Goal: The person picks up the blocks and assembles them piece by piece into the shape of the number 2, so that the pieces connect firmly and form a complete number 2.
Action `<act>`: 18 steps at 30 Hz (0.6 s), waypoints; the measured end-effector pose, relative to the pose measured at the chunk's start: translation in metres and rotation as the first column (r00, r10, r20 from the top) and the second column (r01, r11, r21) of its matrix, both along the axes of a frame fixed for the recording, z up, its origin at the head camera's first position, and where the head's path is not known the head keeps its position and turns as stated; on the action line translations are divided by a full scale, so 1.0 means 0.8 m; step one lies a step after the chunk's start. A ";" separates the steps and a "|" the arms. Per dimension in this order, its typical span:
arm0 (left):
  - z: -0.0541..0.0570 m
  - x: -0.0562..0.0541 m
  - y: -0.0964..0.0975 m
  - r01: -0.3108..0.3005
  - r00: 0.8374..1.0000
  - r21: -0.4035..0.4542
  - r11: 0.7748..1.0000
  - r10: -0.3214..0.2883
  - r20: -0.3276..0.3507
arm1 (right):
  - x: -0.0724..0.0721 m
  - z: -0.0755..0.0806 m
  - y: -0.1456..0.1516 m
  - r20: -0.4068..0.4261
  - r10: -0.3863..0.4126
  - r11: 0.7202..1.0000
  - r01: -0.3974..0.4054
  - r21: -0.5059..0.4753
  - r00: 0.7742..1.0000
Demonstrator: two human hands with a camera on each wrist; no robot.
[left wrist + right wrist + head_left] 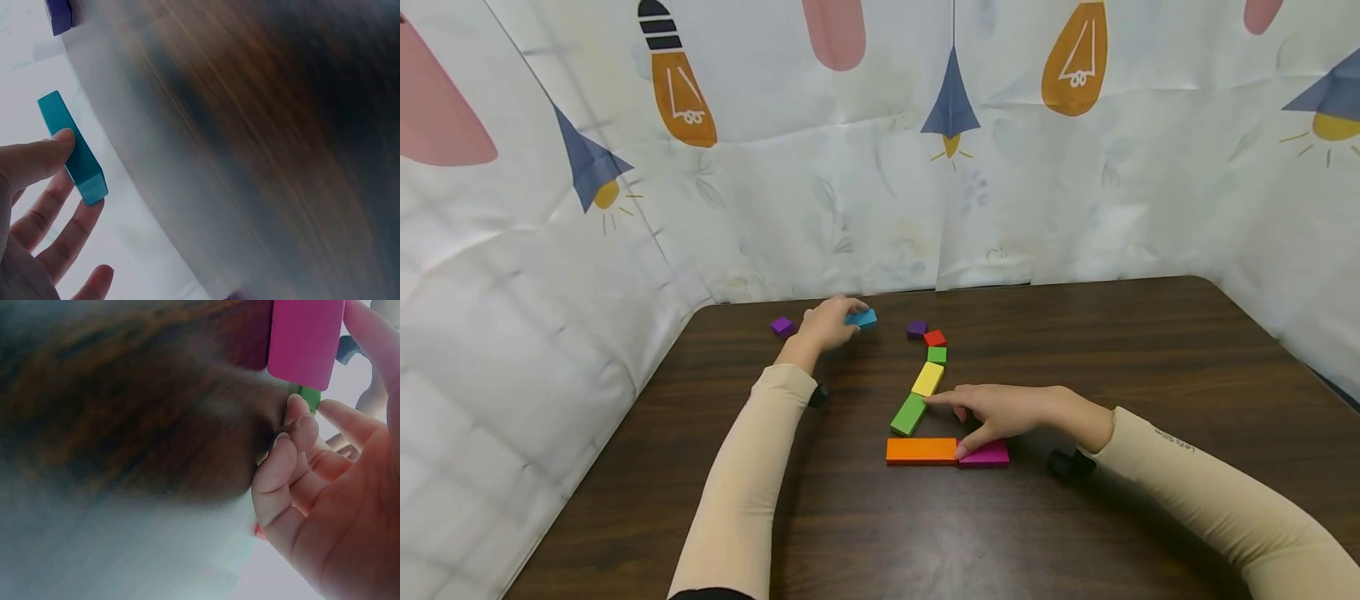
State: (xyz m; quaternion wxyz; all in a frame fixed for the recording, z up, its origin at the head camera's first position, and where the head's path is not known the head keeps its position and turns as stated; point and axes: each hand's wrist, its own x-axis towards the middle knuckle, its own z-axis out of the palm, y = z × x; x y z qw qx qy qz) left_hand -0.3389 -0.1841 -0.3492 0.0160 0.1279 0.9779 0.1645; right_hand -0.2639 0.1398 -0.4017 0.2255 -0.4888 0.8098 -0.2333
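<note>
Near the table's far edge, my left hand (829, 323) pinches a blue block (862, 318). The left wrist view shows the thumb on one face of this block (74, 147) and fingers behind it. My right hand (1011, 410) is over the table's middle, index finger extended to the long green block (909, 414). Its thumb reaches the join of the orange block (922, 451) and the magenta block (988, 454); the other fingers are curled. Beyond the long green block run a yellow block (928, 379), a small green block (937, 355), a red block (935, 338) and a dark purple block (917, 330).
A purple block (782, 327) lies left of my left hand. The dark wooden table (1112, 333) meets a white printed curtain (880, 208) behind and at the sides.
</note>
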 end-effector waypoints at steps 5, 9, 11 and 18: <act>0.000 0.000 0.006 0.010 1.000 0.012 1.000 -0.010 -0.009 | -0.003 -0.008 -0.001 0.001 -0.008 1.000 0.008 0.008 1.000; 0.001 0.001 0.011 0.011 1.000 0.016 1.000 -0.011 -0.006 | -0.017 -0.031 0.002 0.006 -0.033 0.999 0.032 0.020 0.999; 0.001 0.001 0.014 0.012 1.000 0.020 1.000 -0.012 -0.004 | -0.023 -0.039 0.004 0.030 -0.042 0.999 0.042 0.023 0.999; 0.000 0.001 0.024 0.016 1.000 0.021 1.000 -0.016 0.011 | -0.037 -0.053 0.006 0.023 -0.050 0.998 0.049 0.050 0.998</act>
